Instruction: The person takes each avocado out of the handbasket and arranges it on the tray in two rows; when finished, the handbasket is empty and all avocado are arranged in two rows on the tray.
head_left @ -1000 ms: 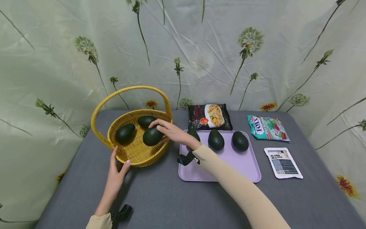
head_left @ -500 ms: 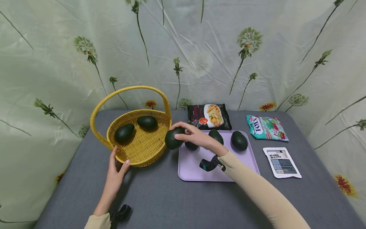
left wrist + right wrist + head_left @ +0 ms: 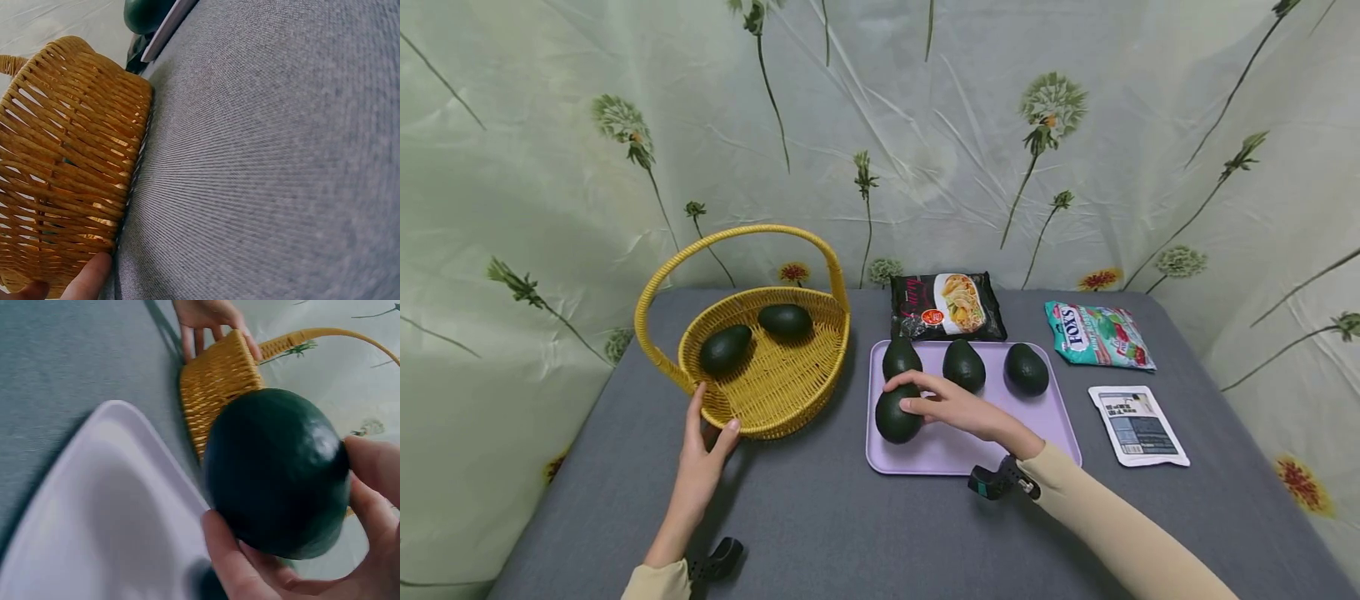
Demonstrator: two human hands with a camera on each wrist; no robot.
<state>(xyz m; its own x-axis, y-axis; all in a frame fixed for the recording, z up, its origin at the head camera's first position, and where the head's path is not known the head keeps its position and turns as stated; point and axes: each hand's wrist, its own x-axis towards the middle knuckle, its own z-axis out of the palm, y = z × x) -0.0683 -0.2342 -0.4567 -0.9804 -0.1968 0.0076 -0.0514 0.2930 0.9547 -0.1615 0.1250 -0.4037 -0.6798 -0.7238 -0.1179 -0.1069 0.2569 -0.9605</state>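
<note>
Inside one basket (image 3: pixel 778 390) lie two avocados (image 3: pixel 786 322).

The right grip (image 3: pixel 951 407) is curled; the left grip (image 3: pixel 702 454) is spread.

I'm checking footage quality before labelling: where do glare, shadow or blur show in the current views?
Head view: large lettering on the teal bag is legible; pale sheen on the curtain. Left wrist view: the grey tablecloth softens toward the right edge. Right wrist view: glare on the held avocado, a soft shadow on the lilac tray, its left edge blurred.
</note>
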